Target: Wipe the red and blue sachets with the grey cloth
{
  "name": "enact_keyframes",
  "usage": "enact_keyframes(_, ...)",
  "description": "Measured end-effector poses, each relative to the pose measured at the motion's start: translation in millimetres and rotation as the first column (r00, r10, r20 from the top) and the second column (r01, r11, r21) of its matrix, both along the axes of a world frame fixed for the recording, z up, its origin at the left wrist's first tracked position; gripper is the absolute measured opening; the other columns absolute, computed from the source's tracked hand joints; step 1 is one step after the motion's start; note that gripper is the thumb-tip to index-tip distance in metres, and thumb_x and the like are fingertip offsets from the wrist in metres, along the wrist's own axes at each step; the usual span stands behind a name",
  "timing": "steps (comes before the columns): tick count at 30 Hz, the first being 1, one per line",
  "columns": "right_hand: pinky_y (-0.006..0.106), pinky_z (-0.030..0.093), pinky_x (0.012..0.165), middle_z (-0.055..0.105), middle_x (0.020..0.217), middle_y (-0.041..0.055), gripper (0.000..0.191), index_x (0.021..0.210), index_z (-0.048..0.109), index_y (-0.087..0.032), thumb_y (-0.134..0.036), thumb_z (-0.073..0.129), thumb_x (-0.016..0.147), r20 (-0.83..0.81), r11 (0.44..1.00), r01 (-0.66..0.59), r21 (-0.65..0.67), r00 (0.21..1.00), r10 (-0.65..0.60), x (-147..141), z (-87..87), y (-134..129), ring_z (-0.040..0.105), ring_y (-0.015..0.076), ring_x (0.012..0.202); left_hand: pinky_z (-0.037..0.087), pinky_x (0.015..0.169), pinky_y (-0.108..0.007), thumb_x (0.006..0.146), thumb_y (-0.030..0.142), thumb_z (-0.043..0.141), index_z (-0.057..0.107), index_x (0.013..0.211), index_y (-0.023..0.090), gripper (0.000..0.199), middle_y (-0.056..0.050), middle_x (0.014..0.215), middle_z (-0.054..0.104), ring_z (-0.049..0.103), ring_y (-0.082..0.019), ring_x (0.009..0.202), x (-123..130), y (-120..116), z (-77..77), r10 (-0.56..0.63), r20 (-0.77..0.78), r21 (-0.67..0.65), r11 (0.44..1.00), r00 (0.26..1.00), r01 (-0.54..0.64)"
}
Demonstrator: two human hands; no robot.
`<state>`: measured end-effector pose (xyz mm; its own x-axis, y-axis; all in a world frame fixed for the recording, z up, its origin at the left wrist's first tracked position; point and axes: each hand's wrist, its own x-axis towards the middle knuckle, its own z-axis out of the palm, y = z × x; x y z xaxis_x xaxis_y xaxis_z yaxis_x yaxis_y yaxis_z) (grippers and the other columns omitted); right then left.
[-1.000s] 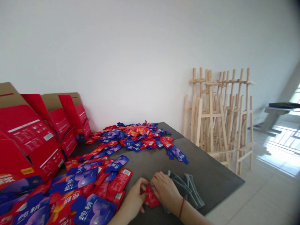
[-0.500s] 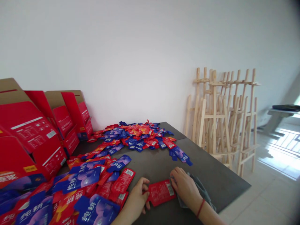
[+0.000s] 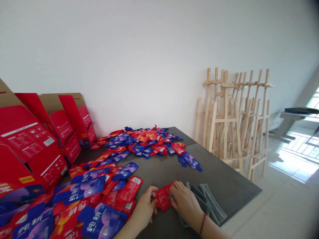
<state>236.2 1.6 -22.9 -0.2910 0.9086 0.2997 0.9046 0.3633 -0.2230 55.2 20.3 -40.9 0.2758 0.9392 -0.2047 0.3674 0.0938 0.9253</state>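
A red foil sachet stands tilted on the dark tabletop between my two hands. My left hand pinches its left edge, and my right hand holds its right side. A folded grey cloth lies under and beyond my right hand. To the left of my left hand sit loose red and blue sachets, some printed with large characters. A larger heap of the same sachets covers the far part of the table.
Several red and brown cardboard cartons stand open along the table's left side. Wooden easels lean in a stack against the wall beyond the table's right edge. A tiled floor lies right of the table, with a small side table farther off.
My hands have drawn closer together around the red sachet, which now looks narrower and more tilted. My right hand has moved left. The grey cloth shows more fully.
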Motion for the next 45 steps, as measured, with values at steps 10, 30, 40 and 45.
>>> enact_keyframes(10, 0.030, 0.039, 0.077, 0.057, 0.092, 0.0039, 0.015, 0.085, 0.056, -0.021, -0.010, 0.047, 0.083, -0.041, 0.988, 0.152, 0.028, 0.988, -0.151, 22.9, 16.9, 9.3, 0.052, 0.0197, 0.089, 0.034, 0.031, -0.013, 0.076, 0.010, 0.040, 0.042, 0.123, 0.017, 0.047, -0.003, 0.100, 0.057, 0.052, -0.006, 0.054, 1.0, 1.2, 1.9, -0.003, 0.025, -0.004, 1.000, 1.000, 0.003)
enact_keyframes(30, 0.029, 0.040, 0.074, 0.059, 0.093, 0.0026, 0.012, 0.085, 0.057, -0.023, -0.012, 0.052, 0.081, 0.025, 0.982, 0.189, -0.003, 0.982, -0.189, 34.3, 0.2, 26.4, 0.054, 0.0200, 0.090, 0.037, 0.037, -0.017, 0.078, 0.012, 0.039, 0.042, 0.125, 0.019, 0.048, -0.002, 0.093, 0.060, 0.054, -0.010, 0.055, -2.3, -0.1, -0.2, -0.016, -0.065, 0.037, 0.999, 0.998, 0.019)
enact_keyframes(40, 0.028, 0.040, 0.076, 0.058, 0.091, 0.0018, 0.010, 0.085, 0.055, -0.023, -0.018, 0.047, 0.086, -0.137, 0.986, 0.167, 0.008, 0.977, -0.164, 52.1, 13.0, 29.2, 0.055, 0.0176, 0.087, 0.042, 0.070, -0.026, 0.077, 0.006, 0.039, 0.047, 0.078, 0.022, 0.018, -0.001, 0.082, 0.058, 0.056, -0.017, 0.076, -16.3, -2.2, 31.2, 0.090, -0.328, 0.533, 0.839, 0.941, 0.106)
enact_keyframes(45, 0.028, 0.039, 0.078, 0.057, 0.092, 0.0023, 0.009, 0.086, 0.055, -0.022, -0.017, 0.048, 0.086, -0.261, 0.998, 0.062, 0.020, 0.964, -0.055, 26.1, 25.9, 18.5, 0.054, 0.0178, 0.089, 0.039, 0.072, -0.024, 0.071, 0.000, 0.038, 0.046, 0.075, 0.021, 0.023, -0.002, 0.091, 0.055, 0.054, -0.015, 0.083, -12.8, -9.3, 33.6, 0.003, -0.435, 0.524, 0.814, 0.900, 0.251)
